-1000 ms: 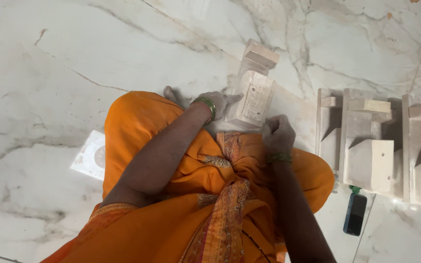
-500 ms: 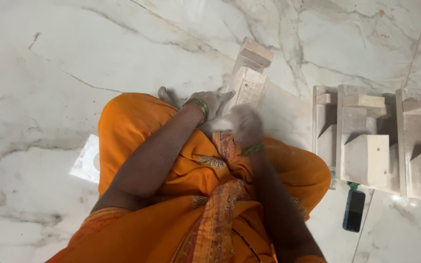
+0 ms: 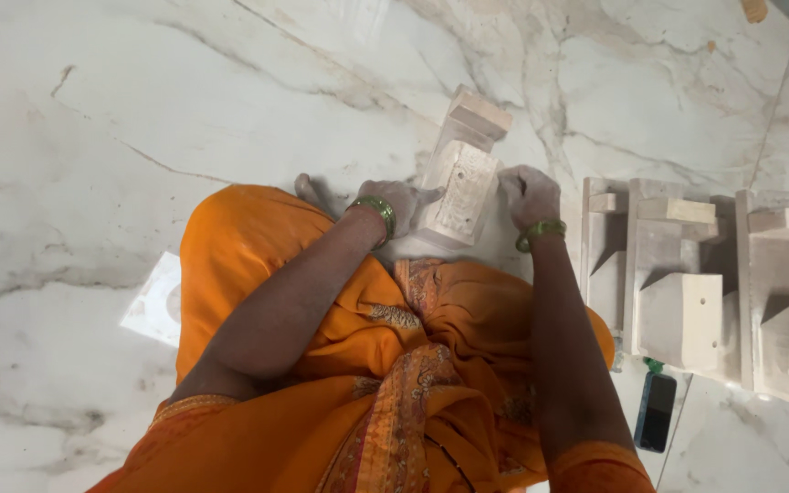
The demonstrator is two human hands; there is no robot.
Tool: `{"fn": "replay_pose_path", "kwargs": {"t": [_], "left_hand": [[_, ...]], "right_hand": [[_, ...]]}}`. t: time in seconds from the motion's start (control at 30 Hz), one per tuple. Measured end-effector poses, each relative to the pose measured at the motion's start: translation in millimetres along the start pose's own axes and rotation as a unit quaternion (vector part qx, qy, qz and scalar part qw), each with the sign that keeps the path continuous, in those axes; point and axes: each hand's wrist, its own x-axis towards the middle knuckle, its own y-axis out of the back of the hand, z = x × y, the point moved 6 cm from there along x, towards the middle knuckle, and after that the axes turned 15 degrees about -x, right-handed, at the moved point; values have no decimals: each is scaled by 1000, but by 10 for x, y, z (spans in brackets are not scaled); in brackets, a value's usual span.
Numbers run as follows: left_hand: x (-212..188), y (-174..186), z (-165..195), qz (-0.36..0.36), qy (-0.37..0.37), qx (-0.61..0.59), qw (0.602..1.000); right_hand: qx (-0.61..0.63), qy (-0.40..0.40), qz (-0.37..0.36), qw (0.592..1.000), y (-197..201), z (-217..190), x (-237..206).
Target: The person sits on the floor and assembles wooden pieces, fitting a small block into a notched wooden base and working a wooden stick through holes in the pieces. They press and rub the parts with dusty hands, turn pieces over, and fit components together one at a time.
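Gripping the carved stone block (image 3: 457, 187) from both sides, the person's two hands meet on the marble floor (image 3: 139, 119) just ahead of the knees. The left hand (image 3: 401, 201) presses against the block's near-left edge, fingers curled and a fingertip laid on its carved face; a green bangle (image 3: 378, 215) sits at that wrist. The right hand (image 3: 530, 194) is closed into a loose fist against the block's right side, with a second green bangle (image 3: 539, 234) around its wrist. Between the hands the block lies tilted, its stepped end pointing away from the person and its patterned face up. Below the hands spreads an orange garment (image 3: 340, 365) with a patterned border. Just beyond the right hand stands a row of similar pale stone pieces (image 3: 687, 292), apart from the held block. Near the right forearm a dark phone (image 3: 656, 411) lies on the floor. Well to the left of the left arm a white square piece (image 3: 155, 301) shows partly from under the cloth.
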Motion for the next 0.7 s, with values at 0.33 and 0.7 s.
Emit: {"fn": "replay_pose_path", "kwargs": {"t": [0.33, 0.7], "left_hand": [[214, -107, -8, 0, -28, -5, 1000], [296, 107, -270, 127, 20, -67, 989]], "right_hand": [[107, 77, -187, 974, 170, -601, -851], [-146, 111, -2, 983, -185, -885, 701]]}}
